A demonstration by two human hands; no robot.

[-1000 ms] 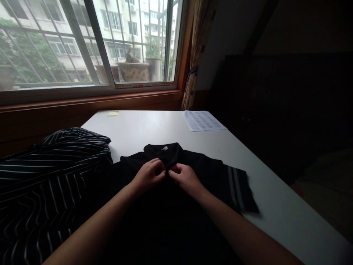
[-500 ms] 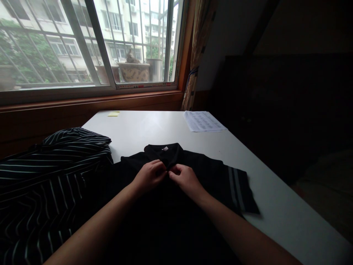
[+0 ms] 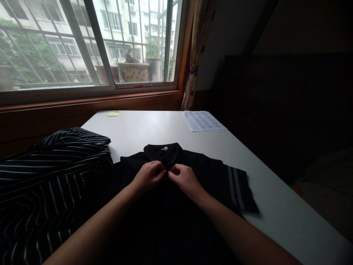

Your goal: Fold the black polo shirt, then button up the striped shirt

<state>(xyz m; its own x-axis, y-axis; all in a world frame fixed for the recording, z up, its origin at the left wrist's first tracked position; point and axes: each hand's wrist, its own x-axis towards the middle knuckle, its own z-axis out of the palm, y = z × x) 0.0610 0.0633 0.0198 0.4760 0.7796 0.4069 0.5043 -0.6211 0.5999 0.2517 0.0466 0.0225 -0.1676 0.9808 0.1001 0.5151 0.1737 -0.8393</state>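
A black short-sleeved collared shirt [image 3: 204, 165] lies spread on the white table [image 3: 154, 127], its collar toward the window. A small pale label shows inside the neck, and two grey stripes cross the right-hand sleeve. Just below the collar, my left hand [image 3: 149, 176] pinches the shirt's front from the left side. My right hand [image 3: 185, 178] pinches the same front from the right, its fingertips almost meeting those of the left. Whatever small part lies between the fingertips is too dark to make out.
To the left is a heap of black cloth with white stripes [image 3: 55, 165]. Printed sheets [image 3: 204, 121] rest at the table's far right corner, and a yellow sticky note [image 3: 113, 114] at the far left. A barred window and a tied curtain [image 3: 190, 84] stand behind.
Both hands stay at the shirt front below the collar. The left hand's fingers have dropped very slightly; the shirt lies as before.
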